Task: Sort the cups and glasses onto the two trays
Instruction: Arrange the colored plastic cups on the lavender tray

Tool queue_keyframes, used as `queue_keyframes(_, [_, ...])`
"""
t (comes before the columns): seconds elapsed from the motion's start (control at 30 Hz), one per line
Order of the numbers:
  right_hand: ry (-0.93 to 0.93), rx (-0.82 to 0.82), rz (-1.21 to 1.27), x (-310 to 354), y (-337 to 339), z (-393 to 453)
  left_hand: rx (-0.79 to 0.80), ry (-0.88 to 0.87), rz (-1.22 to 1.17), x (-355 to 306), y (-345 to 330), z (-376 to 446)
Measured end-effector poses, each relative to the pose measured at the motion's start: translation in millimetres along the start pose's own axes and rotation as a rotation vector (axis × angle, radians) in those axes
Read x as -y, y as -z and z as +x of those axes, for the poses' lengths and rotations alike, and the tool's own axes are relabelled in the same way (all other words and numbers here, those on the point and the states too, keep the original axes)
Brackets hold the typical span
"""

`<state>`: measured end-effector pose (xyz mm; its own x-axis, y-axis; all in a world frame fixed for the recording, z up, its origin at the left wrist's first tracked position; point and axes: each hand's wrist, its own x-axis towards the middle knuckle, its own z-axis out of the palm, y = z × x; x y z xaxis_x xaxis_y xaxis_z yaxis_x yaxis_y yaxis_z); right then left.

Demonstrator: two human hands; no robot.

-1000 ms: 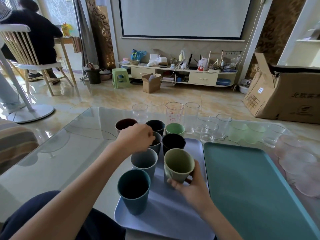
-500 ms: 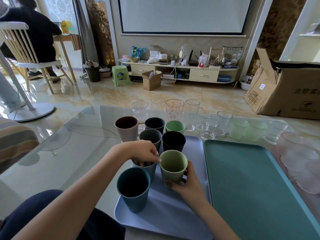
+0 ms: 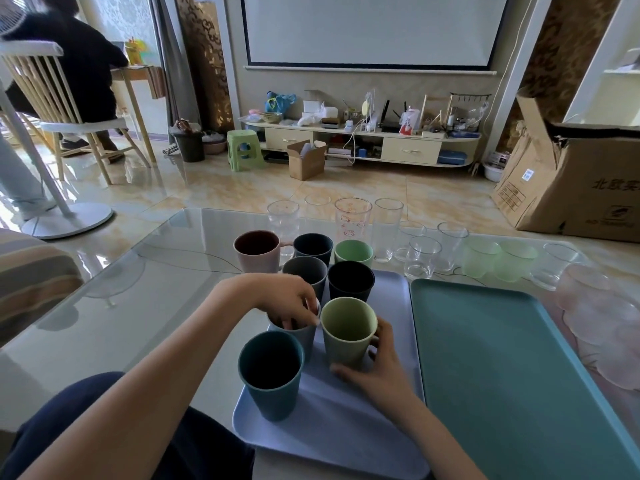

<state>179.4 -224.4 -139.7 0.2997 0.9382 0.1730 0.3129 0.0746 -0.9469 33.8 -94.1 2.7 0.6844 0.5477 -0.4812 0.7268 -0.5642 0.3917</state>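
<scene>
A lavender tray (image 3: 349,424) holds several opaque cups. My left hand (image 3: 282,299) grips the rim of a grey-blue cup (image 3: 304,339), fingers dipped inside it. My right hand (image 3: 375,363) is wrapped around the olive-green mug (image 3: 346,329) beside it. A teal cup (image 3: 268,374) stands nearest me. Behind are a grey cup (image 3: 306,271) and a black cup (image 3: 351,280). A pink mug (image 3: 256,249), a dark blue cup (image 3: 313,245) and a light green cup (image 3: 353,252) stand at the tray's far edge. The teal tray (image 3: 512,372) on the right is bare.
Several clear glasses (image 3: 388,226) and frosted green ones (image 3: 481,259) line the glass table's (image 3: 114,306) far side. Pink glass pieces (image 3: 609,323) lie at the right edge. A cardboard box (image 3: 575,178) sits on the floor; a person (image 3: 79,64) sits far left.
My left hand came back from the rear cups and took hold of the grey-blue cup's rim. The pink mug came into full view. My right hand stayed on the olive-green mug.
</scene>
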Motion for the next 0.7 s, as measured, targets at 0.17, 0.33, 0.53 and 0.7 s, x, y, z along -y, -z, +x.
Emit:
queue_keyframes(0.17, [0.009,-0.094,0.075,19.9,18.7,2.2,-0.332,-0.021,-0.203,29.1,37.1,-3.4])
queue_keyframes(0.33, [0.071,-0.146,0.068,43.7,31.1,26.7,-0.722,0.155,0.068,78.7,49.1,21.7])
queue_keyframes(0.53, [0.046,-0.115,0.05,40.3,21.5,24.4,-0.577,0.319,0.364,120.3,20.9,52.5])
queue_keyframes(0.7, [0.02,-0.158,0.033,34.6,28.2,17.8,-0.816,0.362,0.331,114.8,17.8,59.7])
